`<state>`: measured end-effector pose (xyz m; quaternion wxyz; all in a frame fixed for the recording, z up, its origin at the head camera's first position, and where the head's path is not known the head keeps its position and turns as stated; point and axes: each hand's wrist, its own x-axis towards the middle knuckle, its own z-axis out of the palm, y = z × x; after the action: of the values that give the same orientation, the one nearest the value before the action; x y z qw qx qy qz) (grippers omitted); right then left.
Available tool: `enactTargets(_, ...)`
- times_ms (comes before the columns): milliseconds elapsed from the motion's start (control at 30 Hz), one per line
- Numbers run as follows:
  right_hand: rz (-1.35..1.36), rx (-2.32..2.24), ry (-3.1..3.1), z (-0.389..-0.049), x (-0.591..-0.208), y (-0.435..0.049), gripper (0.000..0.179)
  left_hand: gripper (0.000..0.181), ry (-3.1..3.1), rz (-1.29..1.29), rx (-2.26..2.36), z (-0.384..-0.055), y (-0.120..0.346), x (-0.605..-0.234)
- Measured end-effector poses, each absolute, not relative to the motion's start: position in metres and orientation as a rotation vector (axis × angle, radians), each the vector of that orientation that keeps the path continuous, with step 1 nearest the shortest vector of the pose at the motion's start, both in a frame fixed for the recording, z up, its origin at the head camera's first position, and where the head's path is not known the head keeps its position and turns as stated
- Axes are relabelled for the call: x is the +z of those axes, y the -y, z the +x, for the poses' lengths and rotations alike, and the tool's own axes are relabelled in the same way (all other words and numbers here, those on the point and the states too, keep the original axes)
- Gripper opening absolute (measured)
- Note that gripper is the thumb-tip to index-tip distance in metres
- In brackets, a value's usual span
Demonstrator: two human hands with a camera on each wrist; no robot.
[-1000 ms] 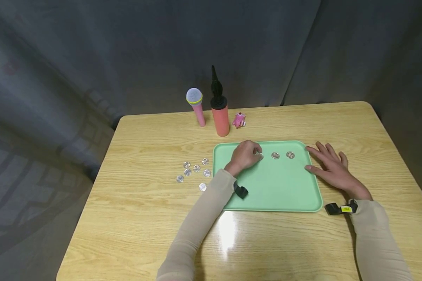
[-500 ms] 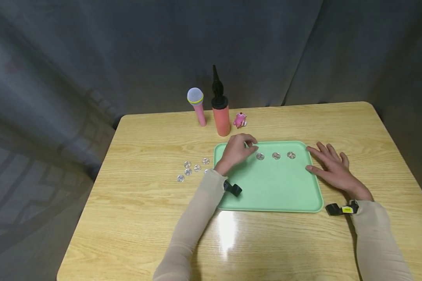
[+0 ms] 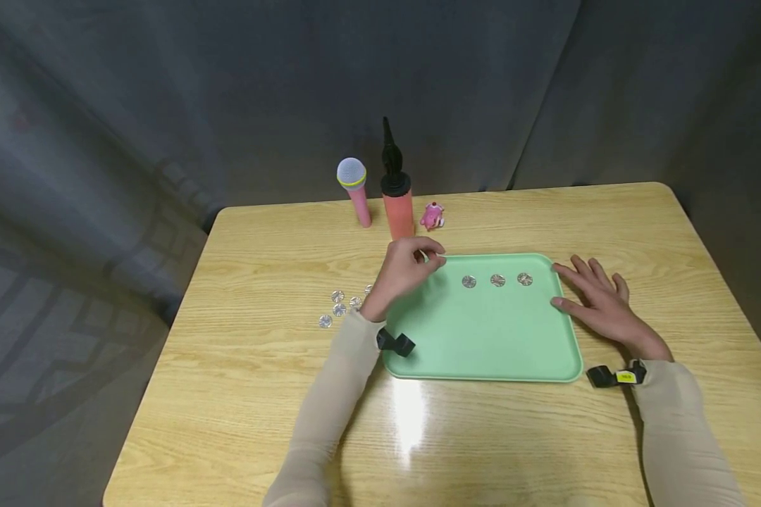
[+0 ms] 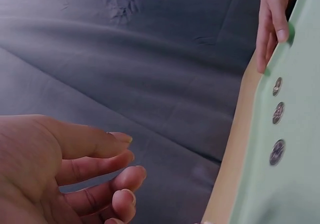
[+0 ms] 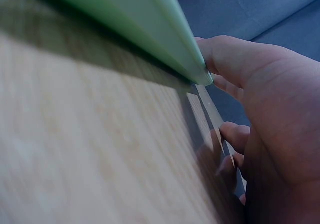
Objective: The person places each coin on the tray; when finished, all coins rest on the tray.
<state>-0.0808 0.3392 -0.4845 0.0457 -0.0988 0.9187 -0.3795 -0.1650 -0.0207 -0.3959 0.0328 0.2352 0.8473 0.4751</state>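
My left hand hovers over the left end of the green tray, its fingers loosely bent. In the left wrist view there is a gap between the thumb and the fingers, with nothing held. Silver coins lie in a row along the tray's far side: a left one, a middle one and a right one; the last two look slightly doubled, perhaps overlapping coins. My right hand rests at the tray's right rim, fingers spread, thumb and index finger touching the edge.
Several more coins lie on the wooden table left of the tray, partly hidden by the left hand. Behind stand a pink toy microphone, a red hand pump with black nozzle, and a small pink figure. Dark curtains hang beyond.
My left hand has let go of the leftmost coin in the row and moved left, away from it. My right hand has stayed at the tray's rim.
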Motion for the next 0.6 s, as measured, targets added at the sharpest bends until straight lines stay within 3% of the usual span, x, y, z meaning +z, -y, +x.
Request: enactTargets(600,-0.273,-1.133,-2.806,-0.082,-0.483,-0.338,0.068,0.012,-2.681,0.504,1.537,-0.163,0.092,-0.393)
